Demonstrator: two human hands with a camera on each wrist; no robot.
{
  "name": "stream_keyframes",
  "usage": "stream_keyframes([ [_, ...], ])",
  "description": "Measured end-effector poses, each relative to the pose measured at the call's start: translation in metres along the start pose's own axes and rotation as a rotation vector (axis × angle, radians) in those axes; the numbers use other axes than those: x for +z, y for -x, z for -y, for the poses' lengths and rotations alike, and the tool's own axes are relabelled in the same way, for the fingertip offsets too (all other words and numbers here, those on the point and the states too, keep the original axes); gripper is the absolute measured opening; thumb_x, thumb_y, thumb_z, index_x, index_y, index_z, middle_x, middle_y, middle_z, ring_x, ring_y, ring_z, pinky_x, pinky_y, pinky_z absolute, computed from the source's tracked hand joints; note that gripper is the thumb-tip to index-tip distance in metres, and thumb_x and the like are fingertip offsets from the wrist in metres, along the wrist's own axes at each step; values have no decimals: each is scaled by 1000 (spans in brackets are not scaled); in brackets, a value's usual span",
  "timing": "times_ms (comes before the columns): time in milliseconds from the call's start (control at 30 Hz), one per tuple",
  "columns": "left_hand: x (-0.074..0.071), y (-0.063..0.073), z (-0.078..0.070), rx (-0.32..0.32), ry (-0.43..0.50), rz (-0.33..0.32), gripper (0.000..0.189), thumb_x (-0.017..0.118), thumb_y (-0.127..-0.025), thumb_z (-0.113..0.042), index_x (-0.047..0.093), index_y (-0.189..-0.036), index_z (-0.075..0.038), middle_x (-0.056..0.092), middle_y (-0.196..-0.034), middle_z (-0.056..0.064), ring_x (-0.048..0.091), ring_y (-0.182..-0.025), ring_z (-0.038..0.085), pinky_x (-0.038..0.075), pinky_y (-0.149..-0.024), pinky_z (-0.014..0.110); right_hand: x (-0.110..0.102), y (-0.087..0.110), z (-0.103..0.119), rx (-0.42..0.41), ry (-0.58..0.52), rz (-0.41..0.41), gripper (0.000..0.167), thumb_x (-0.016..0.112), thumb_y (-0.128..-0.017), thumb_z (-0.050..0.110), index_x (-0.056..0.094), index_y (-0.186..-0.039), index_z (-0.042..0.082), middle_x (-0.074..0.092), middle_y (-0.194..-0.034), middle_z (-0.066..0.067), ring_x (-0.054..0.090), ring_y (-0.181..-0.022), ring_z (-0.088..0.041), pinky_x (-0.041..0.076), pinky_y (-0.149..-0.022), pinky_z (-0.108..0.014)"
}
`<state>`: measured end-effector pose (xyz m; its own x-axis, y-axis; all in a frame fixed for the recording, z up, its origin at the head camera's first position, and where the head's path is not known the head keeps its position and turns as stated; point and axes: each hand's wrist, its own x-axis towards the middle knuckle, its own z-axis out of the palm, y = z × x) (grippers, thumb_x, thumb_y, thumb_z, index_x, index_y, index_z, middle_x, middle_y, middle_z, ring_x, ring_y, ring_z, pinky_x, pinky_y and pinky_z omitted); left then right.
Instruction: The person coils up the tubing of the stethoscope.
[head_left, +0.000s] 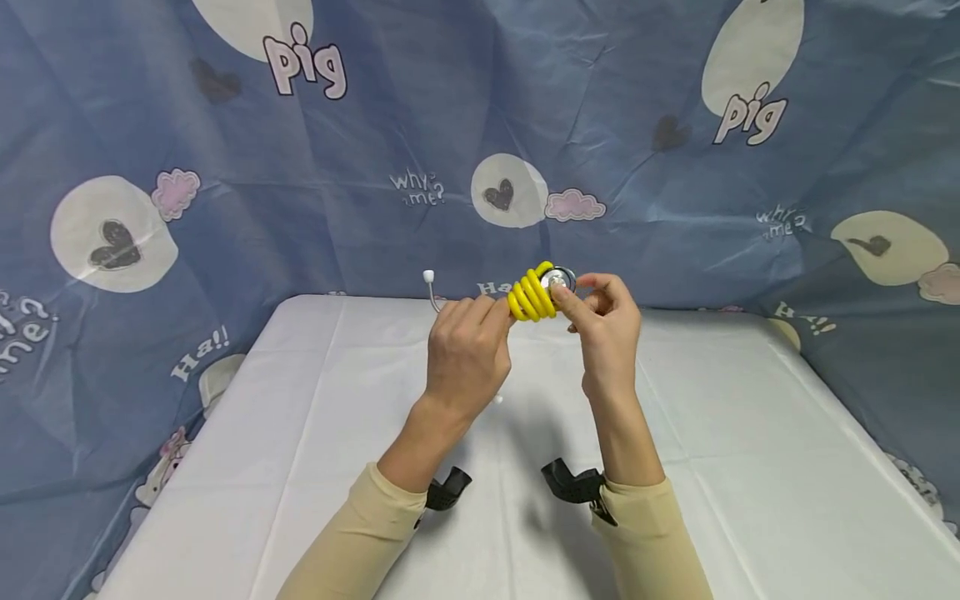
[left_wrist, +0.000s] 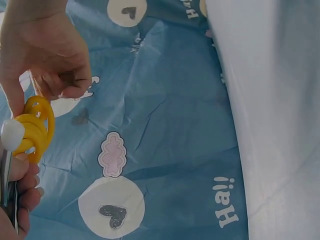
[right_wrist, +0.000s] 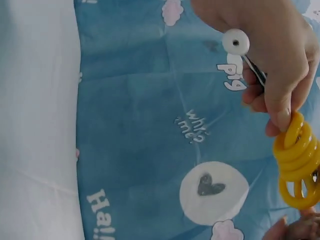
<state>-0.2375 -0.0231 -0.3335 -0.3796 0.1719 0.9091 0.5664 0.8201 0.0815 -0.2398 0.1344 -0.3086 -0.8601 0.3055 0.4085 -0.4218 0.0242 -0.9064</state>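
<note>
A stethoscope (head_left: 530, 298) is held up over the far part of the table, its yellow tubing wound into a tight coil. My left hand (head_left: 467, 354) grips the metal ear tubes beside the coil; one white ear tip (head_left: 428, 276) sticks out past its knuckles. With thumb and fingers, my right hand (head_left: 609, 333) pinches the round silver chest piece (head_left: 557, 282) at the coil's right end. In the left wrist view the yellow coil (left_wrist: 35, 127) lies between both hands. The right wrist view shows the coil (right_wrist: 299, 160) below the left hand's (right_wrist: 280, 65) fingertips.
A white-covered table (head_left: 360, 500) lies below both hands. Behind it hangs a blue printed cloth (head_left: 420, 100), which also runs down the sides. Black camera mounts (head_left: 573, 483) are strapped to both wrists.
</note>
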Motion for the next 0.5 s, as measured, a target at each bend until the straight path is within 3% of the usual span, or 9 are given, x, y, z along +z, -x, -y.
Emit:
stream_keyframes([
  [100, 0, 0, 0, 0, -1, -2, 10, 68, -93, -14, 73, -91, -6, 65, -75, 3, 54, -61, 18, 44, -63, 30, -1, -1, -2, -81, 116, 24, 28, 77, -87, 19, 71, -110, 4, 51, -75, 3, 52, -67, -13, 54, -61, -23],
  [200, -1, -1, -1, 0, 7, -2, 10, 68, -93, -14, 72, -89, -6, 65, -75, 3, 54, -61, 18, 44, -63, 30, -1, -1, -2, -184, 201, 24, 28, 77, -88, 24, 74, -105, 2, 58, -85, 1, 59, -72, -15, 57, -60, -24],
  [267, -2, -1, -2, 6, 13, 1, 10, 68, -93, -13, 72, -88, -6, 65, -76, 3, 54, -62, 18, 45, -64, 30, -3, -2, 0, -205, 192, 33, 27, 78, -87, 24, 75, -101, 1, 62, -85, 1, 61, -67, -15, 56, -57, -25],
  [333, -2, -1, -4, 15, 18, 4, 9, 68, -93, -13, 72, -87, -6, 65, -76, 3, 55, -63, 18, 46, -65, 30, -7, -3, 2, -167, 134, 68, 24, 78, -87, 23, 74, -97, 1, 65, -84, 0, 60, -64, -14, 55, -55, -24],
  [500, 0, 1, -7, 62, 16, 12, 9, 69, -91, -9, 69, -81, -8, 64, -75, 2, 56, -64, 17, 45, -64, 29, -21, -8, 5, 70, 11, 185, 18, 76, -88, 21, 69, -89, 5, 66, -80, 0, 57, -65, -15, 53, -61, -25],
])
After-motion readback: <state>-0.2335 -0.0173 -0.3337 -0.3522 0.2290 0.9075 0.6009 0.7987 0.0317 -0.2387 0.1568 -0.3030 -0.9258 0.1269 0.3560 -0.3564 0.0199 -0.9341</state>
